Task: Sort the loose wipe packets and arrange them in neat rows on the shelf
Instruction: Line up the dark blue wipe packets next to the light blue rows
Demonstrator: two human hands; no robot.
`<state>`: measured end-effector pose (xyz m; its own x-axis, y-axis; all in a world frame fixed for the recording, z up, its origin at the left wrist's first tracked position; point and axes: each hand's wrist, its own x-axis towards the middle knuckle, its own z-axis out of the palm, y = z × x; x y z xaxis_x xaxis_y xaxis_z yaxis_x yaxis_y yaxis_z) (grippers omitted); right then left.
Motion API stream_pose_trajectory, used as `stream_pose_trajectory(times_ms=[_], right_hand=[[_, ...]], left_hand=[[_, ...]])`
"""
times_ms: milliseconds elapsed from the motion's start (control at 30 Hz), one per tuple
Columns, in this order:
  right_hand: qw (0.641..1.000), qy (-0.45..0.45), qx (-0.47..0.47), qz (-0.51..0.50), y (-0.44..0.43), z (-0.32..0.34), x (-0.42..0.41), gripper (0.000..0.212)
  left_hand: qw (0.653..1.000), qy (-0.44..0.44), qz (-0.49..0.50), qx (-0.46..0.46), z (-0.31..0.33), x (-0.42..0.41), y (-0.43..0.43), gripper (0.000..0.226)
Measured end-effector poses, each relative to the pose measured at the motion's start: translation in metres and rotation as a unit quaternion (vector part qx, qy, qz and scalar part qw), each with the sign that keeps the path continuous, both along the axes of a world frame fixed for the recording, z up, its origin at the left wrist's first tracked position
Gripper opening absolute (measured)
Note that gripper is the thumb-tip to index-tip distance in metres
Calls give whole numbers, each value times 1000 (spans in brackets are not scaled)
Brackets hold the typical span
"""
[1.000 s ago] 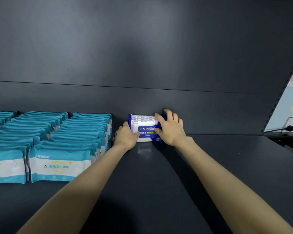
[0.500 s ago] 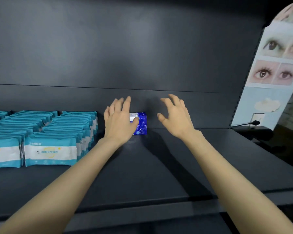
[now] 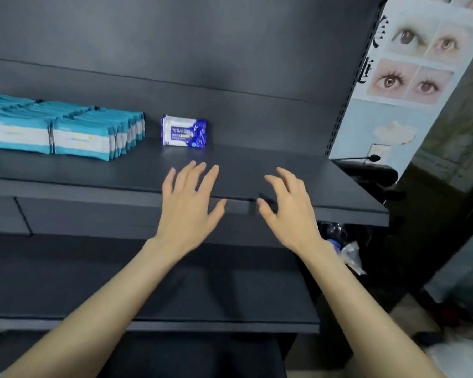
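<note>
Head view: the blue wipe packet [image 3: 184, 131] is stood alone at the back of the shelf [image 3: 284, 170], beside the teal rows [image 3: 66, 129]. The left hand [image 3: 187, 207] and right hand [image 3: 290, 211] are held spread and empty, so another loose packet probably needs to be fetched next.

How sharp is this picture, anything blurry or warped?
Head view: the blue packet and teal packets look soft, print barely readable; left hand and right hand slightly smeared; the wide lens slants the shelf and its upright; dim light, no harsh glare.
</note>
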<state>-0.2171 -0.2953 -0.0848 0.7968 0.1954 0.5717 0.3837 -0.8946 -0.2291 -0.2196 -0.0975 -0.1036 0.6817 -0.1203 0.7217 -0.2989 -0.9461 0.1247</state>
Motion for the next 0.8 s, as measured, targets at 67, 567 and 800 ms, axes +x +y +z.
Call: stream_pose_trajectory(times_ms=[67,567,800], right_hand=[[1000,14,1,11,-11,-26,-19,47],[946,317,-18,-68,-74,-299,-87,46],[858,502,36,-100,-108,-447,-111,48]], left_hand=[[1000,14,-6,-1,-23,-22,-12,61],[956,288,-55,-16,-294,-77,-70,53],[810,563,48,-156,-449,-115,-109,54]])
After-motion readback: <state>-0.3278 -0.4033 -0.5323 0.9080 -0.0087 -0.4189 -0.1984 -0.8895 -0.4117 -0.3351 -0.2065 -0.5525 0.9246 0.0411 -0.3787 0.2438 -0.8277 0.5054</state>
